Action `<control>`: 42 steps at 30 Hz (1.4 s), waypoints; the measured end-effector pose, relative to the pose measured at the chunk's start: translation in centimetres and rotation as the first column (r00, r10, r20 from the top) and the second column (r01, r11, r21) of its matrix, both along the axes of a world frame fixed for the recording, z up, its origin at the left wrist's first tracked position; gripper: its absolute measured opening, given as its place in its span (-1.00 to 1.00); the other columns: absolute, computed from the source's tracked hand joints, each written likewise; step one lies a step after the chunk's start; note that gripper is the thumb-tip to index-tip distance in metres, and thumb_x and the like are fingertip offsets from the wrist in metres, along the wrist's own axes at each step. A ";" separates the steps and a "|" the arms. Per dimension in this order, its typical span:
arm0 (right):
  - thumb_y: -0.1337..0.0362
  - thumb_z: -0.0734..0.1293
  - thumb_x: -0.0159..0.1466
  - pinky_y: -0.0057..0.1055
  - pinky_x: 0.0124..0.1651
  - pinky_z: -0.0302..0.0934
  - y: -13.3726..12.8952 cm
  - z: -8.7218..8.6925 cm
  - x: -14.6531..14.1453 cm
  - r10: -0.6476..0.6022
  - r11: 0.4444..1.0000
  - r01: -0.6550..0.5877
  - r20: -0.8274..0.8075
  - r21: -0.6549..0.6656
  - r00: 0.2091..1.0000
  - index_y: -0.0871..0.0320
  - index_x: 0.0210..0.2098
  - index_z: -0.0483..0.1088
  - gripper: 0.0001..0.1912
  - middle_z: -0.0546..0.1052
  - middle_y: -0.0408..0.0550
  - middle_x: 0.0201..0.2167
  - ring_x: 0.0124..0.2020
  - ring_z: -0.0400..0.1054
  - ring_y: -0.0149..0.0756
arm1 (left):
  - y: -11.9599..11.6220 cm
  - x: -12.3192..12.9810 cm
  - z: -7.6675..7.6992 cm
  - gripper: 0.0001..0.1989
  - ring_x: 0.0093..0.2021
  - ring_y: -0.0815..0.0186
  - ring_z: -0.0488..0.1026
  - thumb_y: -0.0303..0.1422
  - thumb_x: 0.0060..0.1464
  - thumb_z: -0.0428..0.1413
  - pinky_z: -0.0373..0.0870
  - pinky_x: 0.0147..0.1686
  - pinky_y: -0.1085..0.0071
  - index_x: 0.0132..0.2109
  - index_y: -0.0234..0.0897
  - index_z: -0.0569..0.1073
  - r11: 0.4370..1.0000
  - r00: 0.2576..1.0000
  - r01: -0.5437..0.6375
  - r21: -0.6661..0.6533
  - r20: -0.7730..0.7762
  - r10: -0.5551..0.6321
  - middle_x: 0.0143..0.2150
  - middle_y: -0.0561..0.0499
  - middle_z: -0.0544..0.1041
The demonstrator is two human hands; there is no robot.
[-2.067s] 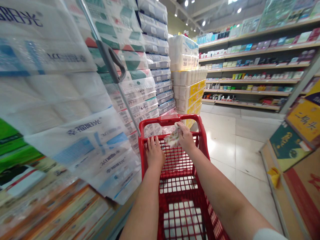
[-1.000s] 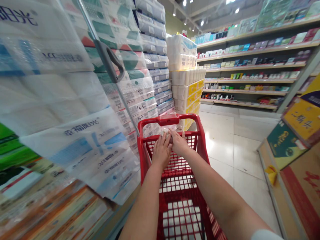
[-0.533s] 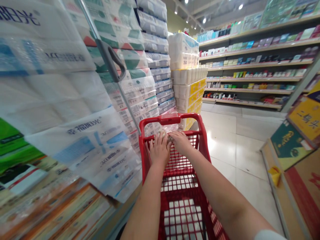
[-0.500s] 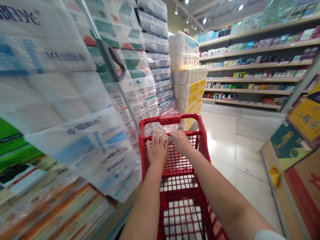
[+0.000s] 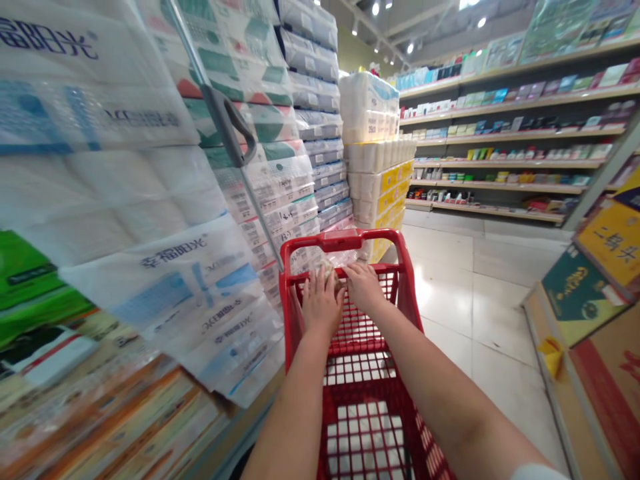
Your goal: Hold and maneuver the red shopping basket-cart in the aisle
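A red wheeled shopping basket (image 5: 412,283) stands in front of me, its mesh floor visible below. Both my hands reach to its far end, by the crossbar under the red loop handle. My left hand (image 5: 321,303) is closed over a small pale, mottled packet (image 5: 327,267), fingers laid across its near side. My right hand (image 5: 364,285) is beside it, fingers bent and pressed together at the packet's right end, close to the crossbar. Most of the packet is hidden behind my fingers, so its contents cannot be made out.
Stacked tissue packs (image 5: 150,267) rise close on the left, with a grey-handled metal pole (image 5: 233,127) before them. Yellow-white roll packs (image 5: 380,183) stand ahead. Shelves of goods (image 5: 510,160) line the back; boxes (image 5: 585,293) border the tiled aisle (image 5: 450,280) on the right.
My left hand has shifted slightly right and covers more of the packet. My right hand has barely moved. The view has shifted slightly.
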State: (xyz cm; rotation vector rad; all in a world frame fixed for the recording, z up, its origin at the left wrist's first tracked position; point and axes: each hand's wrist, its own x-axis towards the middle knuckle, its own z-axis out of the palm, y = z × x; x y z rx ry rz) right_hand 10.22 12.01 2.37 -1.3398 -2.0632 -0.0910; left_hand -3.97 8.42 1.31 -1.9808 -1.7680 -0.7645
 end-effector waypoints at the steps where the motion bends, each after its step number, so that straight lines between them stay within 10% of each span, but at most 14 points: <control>1: 0.40 0.17 0.26 -0.18 0.24 -0.08 0.0 -0.1 0.0 -0.001 1.000 0.001 0.000 0.005 1.000 0.15 0.12 0.34 -0.56 0.40 0.03 0.13 0.17 0.17 -0.14 | 0.0 0.0 0.0 -0.48 0.37 0.00 0.00 -0.17 0.25 -0.13 0.01 0.30 -0.01 0.29 -0.25 0.23 1.000 1.000 -0.027 0.010 0.011 0.027 0.38 -0.13 0.11; 4: 0.42 0.16 0.26 -0.20 0.25 -0.09 0.2 -0.2 -0.1 -0.002 1.000 0.002 -0.003 0.003 1.000 0.15 0.13 0.34 -0.54 0.39 0.02 0.13 0.18 0.15 -0.16 | -0.1 0.2 0.1 -0.45 0.37 -0.06 -0.03 -0.18 0.25 -0.13 0.03 0.28 -0.04 0.29 -0.39 0.22 0.986 0.983 -0.163 0.046 0.088 0.158 0.37 -0.27 0.10; 9: 0.40 0.18 0.26 -0.19 0.24 -0.07 0.3 -0.2 0.0 0.003 1.000 -0.003 -0.011 -0.019 1.000 0.15 0.12 0.36 -0.56 0.39 0.03 0.14 0.18 0.16 -0.15 | -0.1 0.5 0.2 -0.48 0.38 0.04 -0.02 -0.20 0.24 -0.10 0.02 0.31 0.02 0.29 -0.23 0.22 1.000 1.000 0.015 -0.001 -0.019 -0.015 0.38 -0.11 0.10; 13: 0.43 0.18 0.24 -0.22 0.25 -0.08 0.4 -0.1 0.1 0.011 1.000 -0.012 -0.021 -0.025 1.000 0.13 0.15 0.33 -0.51 0.39 0.01 0.14 0.18 0.17 -0.17 | 0.2 0.0 0.2 -0.48 0.36 0.01 0.02 -0.25 0.26 -0.16 0.06 0.28 0.00 0.30 -0.36 0.21 0.990 0.987 -0.142 0.024 0.076 0.140 0.37 -0.22 0.10; 25: 0.36 0.16 0.28 -0.18 0.23 -0.06 0.4 0.1 0.0 0.007 0.999 -0.009 -0.046 -0.045 0.999 0.12 0.12 0.36 -0.56 0.41 0.00 0.13 0.17 0.19 -0.14 | 0.0 0.3 0.3 -0.51 0.38 0.06 -0.01 -0.25 0.26 -0.13 0.05 0.30 0.02 0.30 -0.18 0.21 0.993 0.991 0.110 -0.046 -0.068 -0.113 0.39 -0.04 0.09; 29: 0.40 0.18 0.24 -0.20 0.23 -0.06 0.5 0.0 0.1 0.020 0.999 -0.022 -0.048 -0.028 0.999 0.14 0.16 0.33 -0.51 0.40 0.00 0.14 0.17 0.18 -0.15 | 0.1 0.3 0.3 -0.50 0.36 0.01 0.04 -0.26 0.27 -0.18 0.04 0.28 -0.06 0.30 -0.22 0.20 0.994 0.993 -0.111 0.004 0.036 0.111 0.38 -0.12 0.12; 34: 0.39 0.18 0.24 -0.20 0.22 -0.06 0.6 0.1 0.1 0.012 0.999 -0.015 -0.052 -0.050 0.999 0.16 0.14 0.35 -0.53 0.40 0.03 0.14 0.17 0.18 -0.14 | 0.1 0.4 0.3 -0.51 0.38 0.05 -0.01 -0.24 0.26 -0.14 0.02 0.31 0.02 0.28 -0.24 0.25 0.998 0.996 0.066 -0.019 -0.059 -0.067 0.38 -0.06 0.13; 38: 0.43 0.17 0.24 -0.21 0.23 -0.06 0.6 0.1 0.2 0.023 0.999 -0.026 -0.064 -0.044 0.998 0.16 0.16 0.32 -0.50 0.40 0.01 0.14 0.17 0.18 -0.16 | 0.3 0.1 0.2 -0.50 0.35 -0.03 0.04 -0.26 0.26 -0.16 0.06 0.27 -0.07 0.28 -0.30 0.24 0.995 0.994 -0.099 0.022 0.057 0.097 0.35 -0.17 0.17; 42: 0.40 0.19 0.24 -0.19 0.22 -0.06 0.6 0.0 0.1 0.021 0.998 -0.024 -0.061 -0.062 0.998 0.15 0.14 0.35 -0.53 0.40 0.01 0.14 0.17 0.17 -0.13 | 0.4 0.2 0.1 -0.50 0.38 0.02 -0.03 -0.25 0.24 -0.10 0.04 0.30 0.01 0.28 -0.28 0.24 0.994 0.994 0.104 -0.021 -0.009 -0.105 0.38 -0.12 0.12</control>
